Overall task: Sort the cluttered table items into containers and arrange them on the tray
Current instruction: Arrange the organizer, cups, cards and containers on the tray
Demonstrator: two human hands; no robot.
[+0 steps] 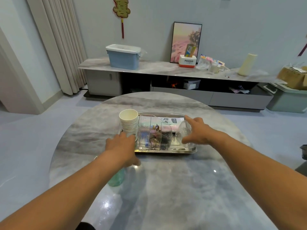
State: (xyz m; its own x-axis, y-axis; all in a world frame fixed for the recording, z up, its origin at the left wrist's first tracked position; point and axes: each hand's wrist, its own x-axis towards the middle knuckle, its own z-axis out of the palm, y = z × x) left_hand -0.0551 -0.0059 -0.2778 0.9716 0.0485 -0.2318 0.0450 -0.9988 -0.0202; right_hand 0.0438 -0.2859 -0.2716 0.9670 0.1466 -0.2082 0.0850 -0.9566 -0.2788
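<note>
A steel tray point(166, 151) lies on the round marble table point(157, 188). At its left end stands a stack of white paper cups point(129, 121); my left hand point(121, 146) grips the base of that stack. A clear ribbed organizer point(154, 135) filled with small packets stands in the tray's middle. Behind it lies a white and pink packet point(169, 122). My right hand point(196, 130) holds a clear plastic cup point(183, 131) at the tray's right end, with the forefinger stretched out.
A green translucent object point(117, 179) shows under my left forearm. Beyond the table runs a low cabinet point(166, 70) with a blue lidded bin point(123, 56), a framed picture point(186, 42) and a cream vase point(247, 64). A green crate point(289, 100) stands at far right.
</note>
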